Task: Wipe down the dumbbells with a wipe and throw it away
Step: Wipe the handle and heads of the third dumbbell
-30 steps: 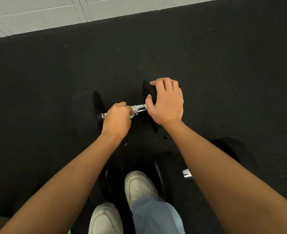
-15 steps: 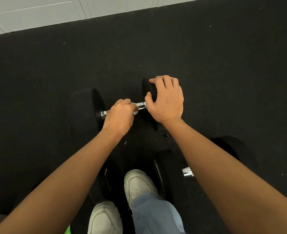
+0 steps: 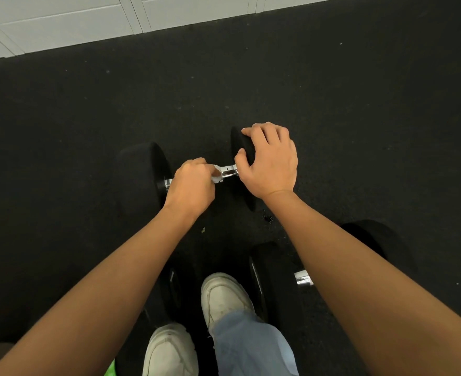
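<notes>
A black dumbbell (image 3: 142, 177) is shown lying on the dark rubber floor (image 3: 359, 118) at the centre of the frame, its chrome handle (image 3: 229, 170) running left to right between two round heads. A small white wipe (image 3: 216, 177) is pressed against the handle and mostly hidden inside the left hand (image 3: 192, 185), whose grip is clamped round wipe and bar together. Only a crumpled edge of the wipe shows at the right side of the fist. The fist is set near the middle of the handle, knuckles up, with the forearm reaching in from the lower left. The right hand (image 3: 271, 161) is laid over the dumbbell's right head, fingers curled over its top edge and thumb set against its inner face, so this grip is closed on the head. It is judged to be placed there to stop the weight rolling while the bar is rubbed. The right forearm enters from the lower right. A second dumbbell (image 3: 267, 278) is seen nearer, in the lower right, partly covered by that forearm and apparently awaiting its turn. Two white shoes (image 3: 223, 297) are planted at the bottom centre, and pale wall panels (image 3: 61, 20) cross the upper left. No bin is in view.
</notes>
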Tool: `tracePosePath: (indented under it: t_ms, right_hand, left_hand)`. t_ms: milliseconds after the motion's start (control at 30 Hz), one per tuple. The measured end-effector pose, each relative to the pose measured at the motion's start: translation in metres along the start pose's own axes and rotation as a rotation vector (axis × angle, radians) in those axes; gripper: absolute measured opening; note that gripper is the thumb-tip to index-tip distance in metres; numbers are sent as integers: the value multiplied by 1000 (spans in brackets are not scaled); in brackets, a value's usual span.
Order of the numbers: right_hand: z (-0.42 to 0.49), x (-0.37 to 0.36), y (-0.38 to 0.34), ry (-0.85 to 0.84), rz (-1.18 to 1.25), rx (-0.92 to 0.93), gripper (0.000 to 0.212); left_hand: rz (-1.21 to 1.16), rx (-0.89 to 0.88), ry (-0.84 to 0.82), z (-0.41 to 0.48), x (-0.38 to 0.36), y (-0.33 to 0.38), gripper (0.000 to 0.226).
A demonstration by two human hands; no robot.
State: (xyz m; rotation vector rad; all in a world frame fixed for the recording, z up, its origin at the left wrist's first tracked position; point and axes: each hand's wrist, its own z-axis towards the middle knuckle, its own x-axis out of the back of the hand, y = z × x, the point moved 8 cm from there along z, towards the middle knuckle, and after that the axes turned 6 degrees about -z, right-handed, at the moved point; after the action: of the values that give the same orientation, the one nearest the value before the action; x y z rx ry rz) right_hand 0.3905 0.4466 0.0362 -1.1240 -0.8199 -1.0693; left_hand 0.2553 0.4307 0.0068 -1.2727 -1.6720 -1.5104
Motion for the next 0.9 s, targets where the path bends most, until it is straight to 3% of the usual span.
tracePosePath:
  t_ms: [167,367,633,767,900]
  right_hand:
    - [-1,1,2,7,46,-8,34]
    - [-3,-4,7,-80,79,30,41]
    - [-7,-3,10,-39,54,20,44]
    - [-8,-4,10,-43,39,17,45]
    - [-8,-3,9,-35,44,17,45]
  left_hand:
    - [-68,111,79,1,8,-16,33]
    - [-27,107,103,5,8,-20,31]
    - [79,162,-5,14,0,-24,35]
    - [26,89,2,14,-4,-16,34]
    - [31,158,-28,13,-1,-23,34]
